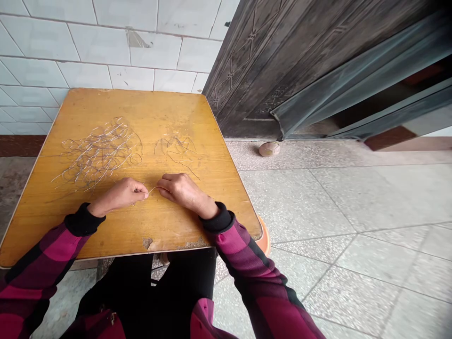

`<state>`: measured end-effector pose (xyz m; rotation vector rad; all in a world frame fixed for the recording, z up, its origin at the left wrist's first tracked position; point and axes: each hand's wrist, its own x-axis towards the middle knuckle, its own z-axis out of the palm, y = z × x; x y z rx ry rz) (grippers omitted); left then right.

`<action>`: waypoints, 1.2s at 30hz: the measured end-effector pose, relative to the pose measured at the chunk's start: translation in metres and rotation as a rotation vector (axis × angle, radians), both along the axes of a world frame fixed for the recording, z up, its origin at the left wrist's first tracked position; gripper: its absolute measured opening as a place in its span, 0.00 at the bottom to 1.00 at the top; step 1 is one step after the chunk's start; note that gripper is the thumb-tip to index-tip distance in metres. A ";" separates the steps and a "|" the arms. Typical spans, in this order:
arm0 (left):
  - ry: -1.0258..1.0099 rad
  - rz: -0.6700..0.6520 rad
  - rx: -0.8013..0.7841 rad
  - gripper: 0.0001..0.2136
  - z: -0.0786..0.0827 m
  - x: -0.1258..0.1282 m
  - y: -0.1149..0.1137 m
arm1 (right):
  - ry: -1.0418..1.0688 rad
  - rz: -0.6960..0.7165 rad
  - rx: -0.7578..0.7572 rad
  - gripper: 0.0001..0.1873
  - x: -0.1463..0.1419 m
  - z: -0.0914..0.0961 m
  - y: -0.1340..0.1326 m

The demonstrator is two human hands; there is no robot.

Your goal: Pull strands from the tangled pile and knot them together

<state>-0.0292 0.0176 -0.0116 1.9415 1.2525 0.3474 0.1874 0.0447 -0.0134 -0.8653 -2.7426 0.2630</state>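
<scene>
Between my two hands runs a short piece of thin wire [152, 190], pale and shiny. My left hand [123, 194] pinches one end of it between thumb and forefinger. The other end is held in the closed fingers of my right hand [181, 189]. Beyond my left hand lies a loose tangle of thin, curled wires [102, 153]. Past my right hand is a smaller, sparser group of dark wire pieces [175, 147]. Both hands are just above the wooden tabletop [141, 230], near its front half.
A white tiled wall [151, 52] borders the table's far edge. To the right stand a dark carved door [254, 80] and a grey-blue curtain [328, 84]. A rounded stone-like object [269, 149] rests on the floor. Something orange [264, 238] shows under the table's right corner.
</scene>
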 end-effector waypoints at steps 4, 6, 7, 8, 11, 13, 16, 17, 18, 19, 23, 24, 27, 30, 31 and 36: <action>-0.044 0.033 -0.032 0.11 0.005 0.002 -0.001 | 0.085 -0.029 -0.015 0.11 -0.004 -0.006 -0.002; -0.081 0.070 -0.032 0.11 0.005 0.003 -0.001 | 0.164 -0.077 -0.043 0.10 -0.008 -0.009 -0.004; -0.105 0.097 -0.025 0.10 0.004 0.003 -0.001 | 0.208 -0.109 -0.063 0.10 -0.010 -0.009 -0.005; -0.132 0.126 -0.010 0.10 0.002 0.003 -0.001 | 0.254 -0.145 -0.087 0.09 -0.012 -0.010 -0.006; -0.193 0.205 0.057 0.10 -0.003 0.003 0.000 | 0.382 -0.254 -0.160 0.06 -0.017 -0.010 -0.010; -0.206 0.235 0.083 0.11 -0.006 0.003 0.001 | 0.446 -0.298 -0.199 0.05 -0.020 -0.010 -0.011; -0.219 0.240 0.079 0.11 -0.007 0.004 0.001 | 0.516 -0.330 -0.234 0.04 -0.023 -0.011 -0.013; -0.227 0.235 0.071 0.11 -0.007 0.004 0.001 | 0.531 -0.339 -0.240 0.04 -0.024 -0.012 -0.014; -0.233 0.227 0.061 0.11 -0.007 0.005 0.001 | 0.541 -0.349 -0.245 0.05 -0.025 -0.013 -0.014; -0.237 0.219 0.048 0.11 -0.007 0.005 0.001 | 0.547 -0.359 -0.247 0.05 -0.026 -0.013 -0.015; -0.234 0.195 0.012 0.11 -0.002 0.005 0.000 | 0.558 -0.357 -0.270 0.06 -0.025 -0.012 -0.016; -0.231 0.188 0.004 0.11 0.000 0.005 0.000 | 0.566 -0.339 -0.293 0.06 -0.024 -0.010 -0.015; -0.235 0.150 -0.021 0.10 0.004 0.003 0.000 | 0.635 -0.273 -0.528 0.07 -0.016 -0.004 -0.011; -0.249 0.134 -0.008 0.10 0.007 0.001 0.000 | 0.747 -0.227 -1.012 0.12 -0.008 0.000 -0.005; -0.249 0.139 0.006 0.10 0.007 0.001 0.000 | 0.780 -0.217 -1.163 0.13 -0.006 0.000 -0.003; -0.269 0.197 0.049 0.11 0.007 -0.002 0.000 | 0.916 -0.134 -1.539 0.15 -0.002 -0.002 0.001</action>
